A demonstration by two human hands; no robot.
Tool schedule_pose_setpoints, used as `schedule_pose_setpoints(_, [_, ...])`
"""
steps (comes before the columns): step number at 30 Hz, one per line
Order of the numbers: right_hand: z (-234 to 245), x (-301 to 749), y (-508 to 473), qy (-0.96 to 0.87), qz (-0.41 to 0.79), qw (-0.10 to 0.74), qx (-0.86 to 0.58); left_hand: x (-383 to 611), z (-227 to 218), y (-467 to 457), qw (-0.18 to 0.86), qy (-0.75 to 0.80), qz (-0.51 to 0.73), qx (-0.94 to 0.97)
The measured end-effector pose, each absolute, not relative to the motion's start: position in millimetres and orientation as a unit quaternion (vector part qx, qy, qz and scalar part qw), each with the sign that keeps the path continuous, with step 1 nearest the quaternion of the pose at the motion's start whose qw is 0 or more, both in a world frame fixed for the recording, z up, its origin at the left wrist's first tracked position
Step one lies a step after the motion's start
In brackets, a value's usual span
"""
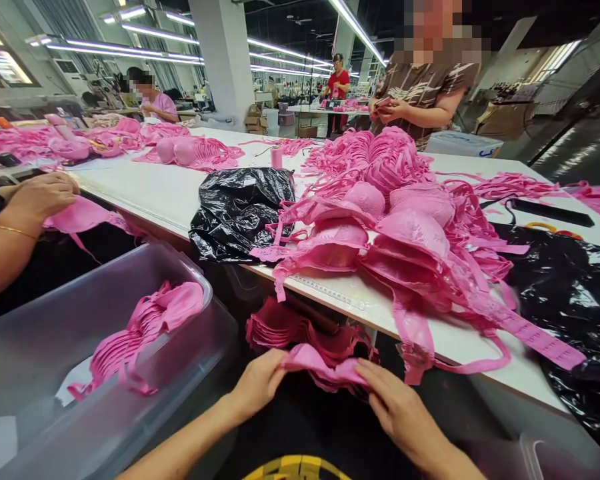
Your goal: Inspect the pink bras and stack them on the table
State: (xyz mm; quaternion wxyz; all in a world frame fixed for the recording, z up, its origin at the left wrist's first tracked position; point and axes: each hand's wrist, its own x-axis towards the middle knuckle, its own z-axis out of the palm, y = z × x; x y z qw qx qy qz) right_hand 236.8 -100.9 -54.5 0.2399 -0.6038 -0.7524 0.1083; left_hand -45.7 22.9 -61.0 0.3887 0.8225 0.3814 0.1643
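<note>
A pink bra (320, 368) is stretched between my two hands, low in front of me below the table edge. My left hand (261, 380) pinches its left end, thumb and fingers closed on the cloth. On the other end, my right hand (393, 393) has its fingers closed over the edge. Just beyond lies a stack of darker pink bras (280, 327) under the tabletop, partly hidden. Above on the table rises a big pile of pink bras (410, 233), with straps and a hook band hanging over the edge.
A clear plastic bin (200, 267) at left holds nested pink bras (145, 327). Black plastic bags (243, 207) flank the pile on the white table (145, 193). A co-worker's hands (45, 197) hold pink cloth at far left. Another person (425, 93) stands across the table.
</note>
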Motion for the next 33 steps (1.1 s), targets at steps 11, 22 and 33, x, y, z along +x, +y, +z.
schedule_pose_setpoints(11, [1,251,-54,-0.663,0.450,0.154,-0.578,-39,-10,64,0.505,0.387,0.041,0.770])
schedule_pose_setpoints(22, [-24,179,-12,-0.711,0.485,0.114,-0.496,-18,-14,57,0.513,0.338,0.065,0.787])
schedule_pose_setpoints(33, [-38,182,-14,-0.678,0.447,0.202,-0.548,-58,-43,-20,0.407,0.509,0.270,0.709])
